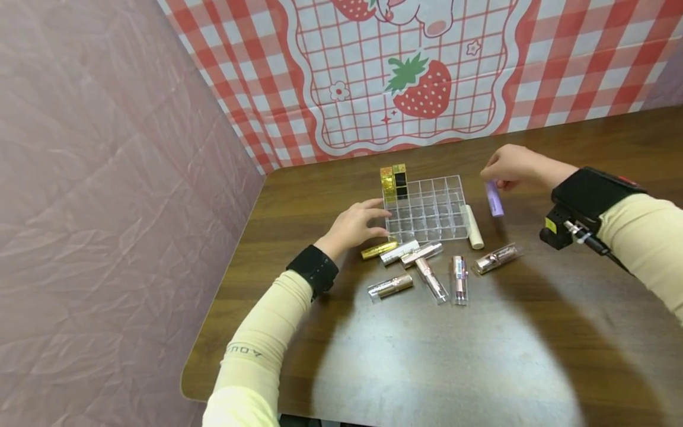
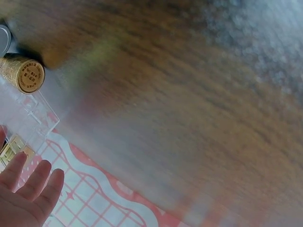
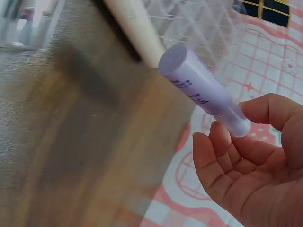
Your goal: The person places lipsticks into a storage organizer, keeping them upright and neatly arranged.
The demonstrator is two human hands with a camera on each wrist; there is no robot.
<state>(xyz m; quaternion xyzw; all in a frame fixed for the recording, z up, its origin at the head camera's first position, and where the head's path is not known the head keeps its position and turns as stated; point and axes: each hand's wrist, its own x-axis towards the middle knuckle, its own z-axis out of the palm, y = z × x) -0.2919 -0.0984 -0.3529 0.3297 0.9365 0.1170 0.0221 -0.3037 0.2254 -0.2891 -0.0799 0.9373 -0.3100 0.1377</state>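
Between thumb and fingers, my right hand (image 1: 509, 166) pinches a lilac lipstick tube (image 3: 203, 90) by one end, to the right of the organizer. The clear organizer (image 1: 427, 207) is a grid of small compartments on the table. Two gold-and-black lipsticks (image 1: 393, 181) stand in its back left corner. At the organizer's left side, my left hand (image 1: 356, 225) has its fingers spread, fingertips right at the wall. A cream tube (image 1: 474, 227) lies along the organizer's right side.
In front of the organizer lie a gold tube (image 1: 379, 249), a silver tube (image 1: 400, 252) and several clear-cased lipsticks (image 1: 460, 280). Behind the wooden table (image 1: 277, 207) hangs a checked strawberry cloth (image 1: 363, 112). A pink draped wall (image 1: 107, 207) stands at the left.
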